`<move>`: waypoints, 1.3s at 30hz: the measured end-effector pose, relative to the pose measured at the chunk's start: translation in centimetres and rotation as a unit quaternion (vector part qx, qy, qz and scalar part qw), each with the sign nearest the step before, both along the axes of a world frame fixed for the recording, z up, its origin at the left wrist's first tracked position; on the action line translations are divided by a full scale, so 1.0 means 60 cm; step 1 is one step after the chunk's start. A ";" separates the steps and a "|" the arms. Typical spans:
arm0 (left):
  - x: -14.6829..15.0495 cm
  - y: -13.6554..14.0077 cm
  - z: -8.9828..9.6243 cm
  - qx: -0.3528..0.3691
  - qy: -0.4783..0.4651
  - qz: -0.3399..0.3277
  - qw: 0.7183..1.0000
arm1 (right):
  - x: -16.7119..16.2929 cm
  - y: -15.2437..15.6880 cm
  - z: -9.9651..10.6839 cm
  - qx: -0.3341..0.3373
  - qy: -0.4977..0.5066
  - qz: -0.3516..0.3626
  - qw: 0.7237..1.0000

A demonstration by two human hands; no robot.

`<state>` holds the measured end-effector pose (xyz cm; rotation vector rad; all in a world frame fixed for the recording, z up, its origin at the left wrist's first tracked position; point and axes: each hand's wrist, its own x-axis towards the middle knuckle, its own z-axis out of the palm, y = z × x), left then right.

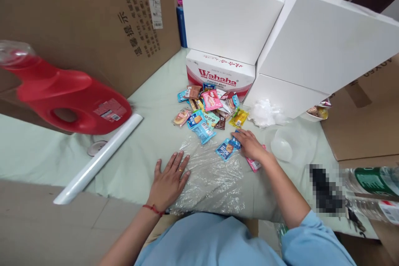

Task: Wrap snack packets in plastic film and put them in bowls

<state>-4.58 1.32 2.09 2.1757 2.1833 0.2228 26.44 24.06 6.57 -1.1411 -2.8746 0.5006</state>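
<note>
My left hand [170, 176] lies flat with its fingers spread, on the left edge of a clear plastic sheet or bag [215, 178]. Over a small blue snack packet [236, 140], the fingers of my right hand [249, 144] are curled; the thumb is hidden. A second blue snack packet [225, 150] lies just left of it on the plastic. Partly under my right palm is a pink packet [254, 163]. Farther back, several colourful snack packets [212, 106] form a loose pile.
Behind the pile stands a Wahaha carton [220, 75] beneath white panels [230, 12]. To the left are a red jug [71, 95] and a white roll [99, 160]. Crumpled white plastic [266, 112], a translucent lid-like piece [282, 145] and bottles [374, 181] are on the right.
</note>
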 end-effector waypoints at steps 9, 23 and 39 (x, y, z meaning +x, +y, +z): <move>0.004 0.000 0.003 -0.005 -0.041 0.014 0.999 | 0.014 0.013 0.018 0.050 -0.018 -0.132 0.990; 0.003 -0.004 0.011 -0.004 -0.073 0.017 0.997 | -0.236 -0.056 0.014 0.060 0.060 -0.095 0.992; 0.003 -0.003 0.005 -0.009 -0.064 0.017 0.998 | -0.142 -0.232 -0.009 0.004 0.093 0.049 0.994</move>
